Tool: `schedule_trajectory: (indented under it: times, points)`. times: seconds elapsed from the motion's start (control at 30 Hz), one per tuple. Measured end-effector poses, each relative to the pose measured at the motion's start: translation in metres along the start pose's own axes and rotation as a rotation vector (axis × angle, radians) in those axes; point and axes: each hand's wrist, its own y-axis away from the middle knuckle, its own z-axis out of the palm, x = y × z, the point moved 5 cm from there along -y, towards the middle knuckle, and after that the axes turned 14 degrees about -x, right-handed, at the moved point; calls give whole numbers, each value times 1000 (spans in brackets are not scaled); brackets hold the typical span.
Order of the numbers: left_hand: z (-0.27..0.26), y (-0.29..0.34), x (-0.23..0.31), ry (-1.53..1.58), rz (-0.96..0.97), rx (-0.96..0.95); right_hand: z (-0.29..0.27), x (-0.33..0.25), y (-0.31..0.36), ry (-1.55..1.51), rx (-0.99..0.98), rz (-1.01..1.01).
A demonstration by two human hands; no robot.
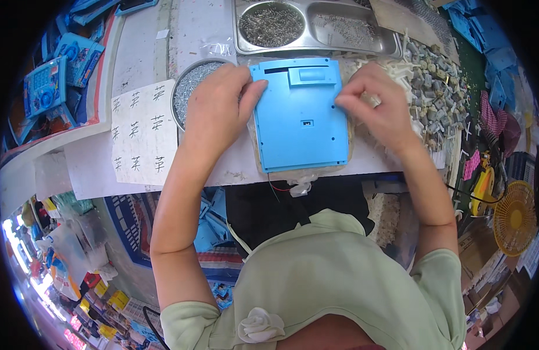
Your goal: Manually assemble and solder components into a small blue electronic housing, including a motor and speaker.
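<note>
A light blue plastic casing (298, 128) lies flat in front of me, with a raised panel near its top, small holes along its edges and a small opening near the middle. Curled at its upper left edge, my left hand (217, 108) has its thumb against the casing; its other fingertips are partly hidden. My right hand (380, 102) is closed in a pinch beside the right edge, near a hole. Whatever those fingers hold is too small to make out. Thin wires (275, 188) hang from the casing's lower edge.
A round bowl of small metal screws (182, 93) stands partly behind my left hand. Beyond the casing, a steel tray (307, 29) holds small metal parts. Small grey motor-like parts (427, 87) are piled at right. A marked paper sheet (138, 134) lies left; blue toys (48, 87) fill the far left.
</note>
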Motion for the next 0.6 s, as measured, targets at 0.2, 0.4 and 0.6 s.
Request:
schedule_trajectory:
  times: [0.2, 0.4, 0.6]
  points:
    - [6, 18, 48, 75, 228, 99, 17, -5, 7, 207, 140, -162]
    - [32, 24, 89, 100, 315, 41, 10, -5, 5, 216, 108, -306]
    - [43, 19, 92, 41, 280, -13, -12, -5, 17, 185, 130, -226]
